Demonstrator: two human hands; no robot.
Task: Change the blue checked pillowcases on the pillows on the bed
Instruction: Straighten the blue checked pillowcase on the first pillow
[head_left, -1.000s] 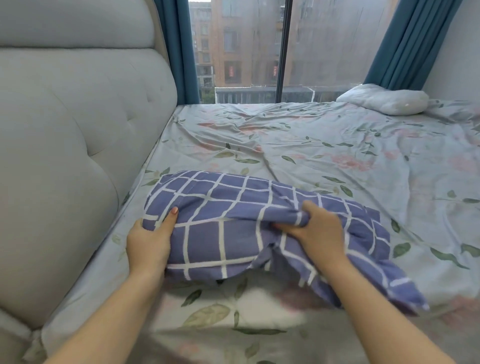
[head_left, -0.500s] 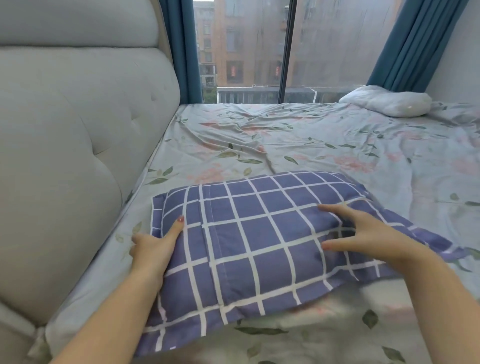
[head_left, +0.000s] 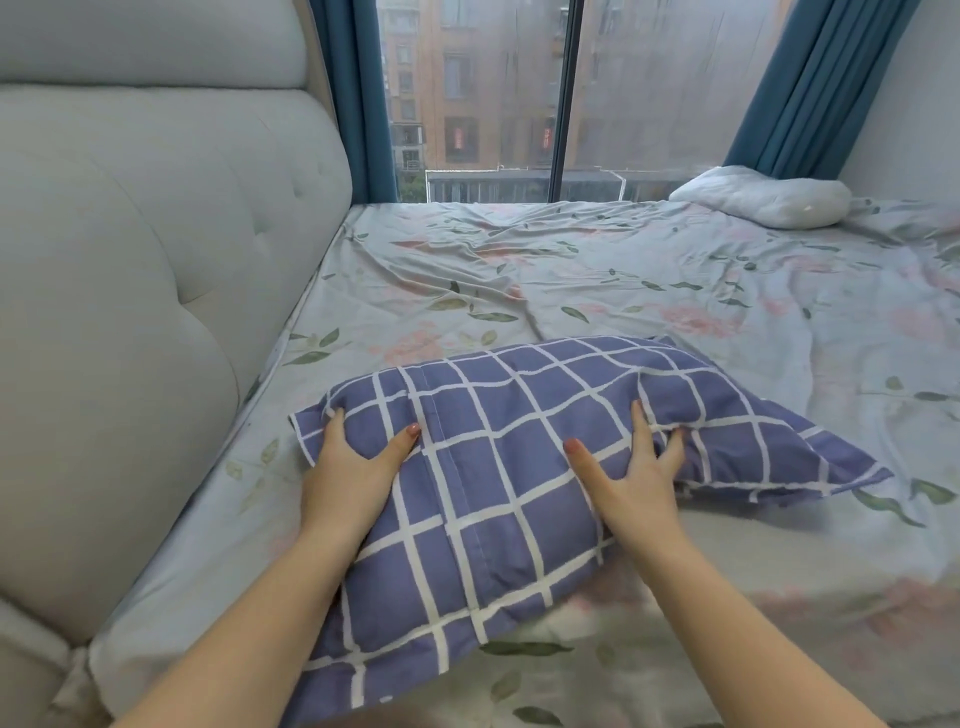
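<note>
Pillow in blue-and-white checked cotton pillowcase (head_left: 493, 467) lies on the floral bedsheet (head_left: 623, 270), under both hands. Left hand (head_left: 348, 467) grips its edge, thumb on top, the other fingers curled over the side. Right hand (head_left: 634, 483) presses down with straight, spread fingers (head_left: 639, 426), and the fabric bunches just past their tips.

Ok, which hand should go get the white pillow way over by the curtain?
The right hand, probably. The white pillow lies far on the right side, and that hand only presses flat on the blue checked pillow. The left hand holds its corner by the headboard.
</note>
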